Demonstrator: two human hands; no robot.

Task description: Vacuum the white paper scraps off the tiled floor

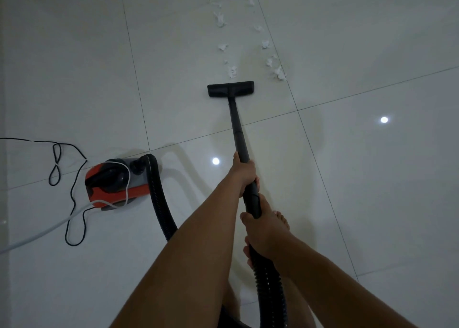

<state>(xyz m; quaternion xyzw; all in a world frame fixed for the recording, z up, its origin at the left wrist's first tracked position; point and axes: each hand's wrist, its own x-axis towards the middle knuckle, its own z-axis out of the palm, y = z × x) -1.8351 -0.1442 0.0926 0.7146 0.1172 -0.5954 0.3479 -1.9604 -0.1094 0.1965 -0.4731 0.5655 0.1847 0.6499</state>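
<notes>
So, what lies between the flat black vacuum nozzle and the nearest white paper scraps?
Only bare pale tile separates nozzle and scraps, in the head view.

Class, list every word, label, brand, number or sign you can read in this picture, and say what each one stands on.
None can be read.
The vacuum cleaner, red and black, shows no legible brand or label; any marking on it is too dark and blurred to tell.
The floor nozzle, wand, hose and tiled floor bear no visible text.
</notes>
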